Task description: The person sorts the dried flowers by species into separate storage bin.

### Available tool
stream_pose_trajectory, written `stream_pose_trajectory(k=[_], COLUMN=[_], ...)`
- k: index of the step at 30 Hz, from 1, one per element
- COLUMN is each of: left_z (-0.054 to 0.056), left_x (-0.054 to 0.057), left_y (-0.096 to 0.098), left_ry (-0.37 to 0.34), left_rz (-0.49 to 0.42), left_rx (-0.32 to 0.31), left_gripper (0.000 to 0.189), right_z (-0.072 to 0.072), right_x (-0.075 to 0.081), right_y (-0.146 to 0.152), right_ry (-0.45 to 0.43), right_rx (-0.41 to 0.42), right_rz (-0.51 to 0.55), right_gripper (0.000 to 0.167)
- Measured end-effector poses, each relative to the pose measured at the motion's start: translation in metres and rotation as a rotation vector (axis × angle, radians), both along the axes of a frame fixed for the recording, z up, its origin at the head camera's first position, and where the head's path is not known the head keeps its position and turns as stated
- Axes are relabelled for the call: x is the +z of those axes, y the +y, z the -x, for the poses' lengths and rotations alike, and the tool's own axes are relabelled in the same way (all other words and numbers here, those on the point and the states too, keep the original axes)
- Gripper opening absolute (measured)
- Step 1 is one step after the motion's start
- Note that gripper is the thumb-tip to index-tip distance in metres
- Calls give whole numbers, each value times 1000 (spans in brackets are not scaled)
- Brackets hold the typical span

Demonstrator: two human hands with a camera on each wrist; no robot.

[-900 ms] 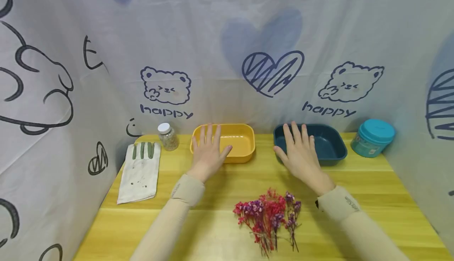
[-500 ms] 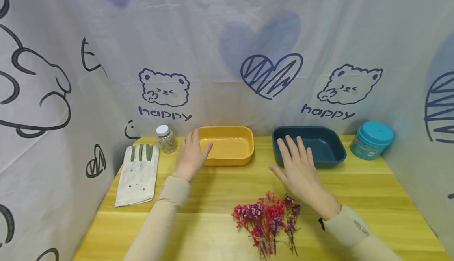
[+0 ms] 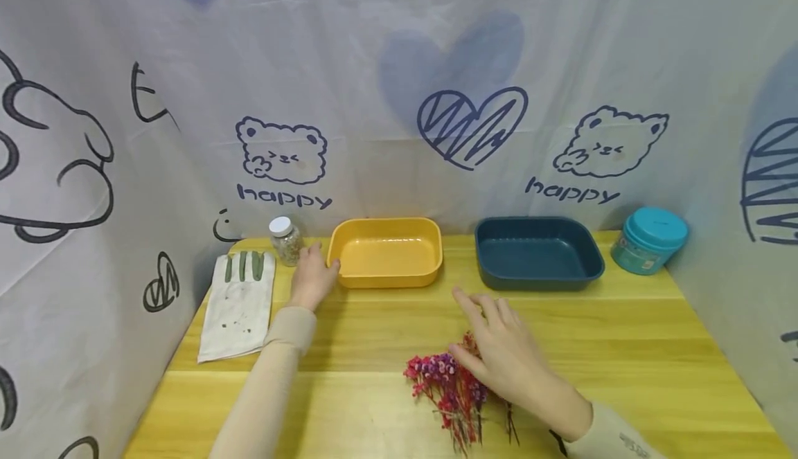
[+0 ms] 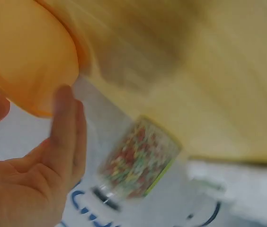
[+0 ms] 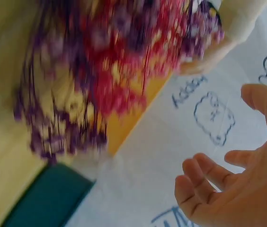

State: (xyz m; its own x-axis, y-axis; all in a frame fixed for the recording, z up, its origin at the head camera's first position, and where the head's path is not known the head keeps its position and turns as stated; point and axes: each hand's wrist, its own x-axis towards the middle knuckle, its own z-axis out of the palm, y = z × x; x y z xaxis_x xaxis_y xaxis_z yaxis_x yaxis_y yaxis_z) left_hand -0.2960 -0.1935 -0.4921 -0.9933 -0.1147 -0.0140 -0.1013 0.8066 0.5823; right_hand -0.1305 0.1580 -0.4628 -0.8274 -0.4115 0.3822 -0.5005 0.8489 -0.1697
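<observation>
My left hand [image 3: 312,279] is at the left end of a yellow rectangular tub [image 3: 386,281], fingers loosely bent and thumb right at the rim. In the left wrist view nothing lies between those fingers. Just left of the hand stands a clear jar [image 3: 288,246] with a white lid; its contents [image 4: 136,158] look like small multicoloured bits. My right hand [image 3: 511,358] hovers over a bunch of dried pink and purple flowers [image 3: 439,376], fingers spread and holding nothing. It hides the right part of the bunch in the head view. The flowers [image 5: 124,56] look blurred in the right wrist view.
A dark blue tub [image 3: 542,283] stands at the back right, with a turquoise lidded container [image 3: 650,241] beside it. On the left lies a white work glove [image 3: 237,313] with green fingertips. A printed curtain [image 3: 374,64] closes off the back and sides of the wooden table.
My left hand has moved left from over the yellow tub to its left end. My right hand has come back from the blue tub toward the person, over the flowers.
</observation>
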Motion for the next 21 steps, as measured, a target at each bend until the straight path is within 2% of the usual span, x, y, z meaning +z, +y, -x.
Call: stream_pose_trajectory(k=[3, 5, 9, 14, 21], left_z=[3, 4, 5, 6, 7], left_x=[-3, -3, -2, -2, -6], left_y=[-2, -3, -4, -2, -1], left_ry=[-41, -63, -90, -107, -131], left_rz=[-118, -180, -233, -298, -395], left_rx=[8, 18, 35, 40, 44], left_gripper=[65, 63, 61, 57, 55], right_z=[-11, -16, -23, -29, -33], right_x=[-7, -11, -18, -25, -34], right_y=[-7, -12, -18, -25, -29], right_ry=[-52, -118, -246, -291, -361], right_rx=[17, 24, 55, 93, 96], right_rz=[-8, 4, 41, 45, 94], right_gripper=[94, 94, 92, 85, 80])
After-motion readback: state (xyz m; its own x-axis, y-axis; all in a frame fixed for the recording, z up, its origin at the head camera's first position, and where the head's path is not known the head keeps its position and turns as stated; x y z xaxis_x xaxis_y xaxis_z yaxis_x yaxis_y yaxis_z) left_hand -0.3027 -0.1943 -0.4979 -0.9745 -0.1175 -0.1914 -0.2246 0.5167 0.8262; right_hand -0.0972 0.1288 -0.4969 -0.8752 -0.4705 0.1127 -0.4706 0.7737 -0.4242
